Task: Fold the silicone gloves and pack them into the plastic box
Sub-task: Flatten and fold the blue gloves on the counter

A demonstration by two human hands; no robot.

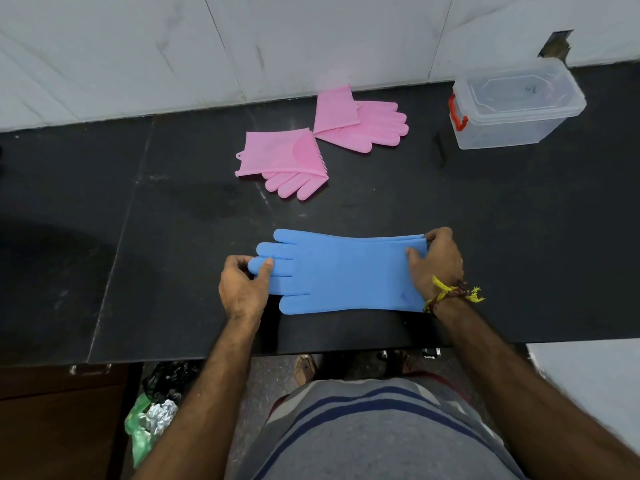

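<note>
Blue silicone gloves (343, 271) lie flat and stacked on the black counter (173, 220), fingers pointing left, cuffs to the right. My left hand (244, 287) pinches the blue fingertips. My right hand (434, 261) grips the cuff edges, where more than one layer shows. Two pink gloves sit farther back, each folded over: one (284, 161) nearer the middle, the other (360, 119) against the wall. The clear plastic box (519, 105) with a red latch stands at the back right with its lid on.
A white marble wall (277, 39) runs behind the counter. The counter's front edge is just below the blue gloves. Under it are my feet in sandals (304, 370) and a heap of black, green and silver bags (156, 410). A wooden cabinet (52, 427) stands lower left.
</note>
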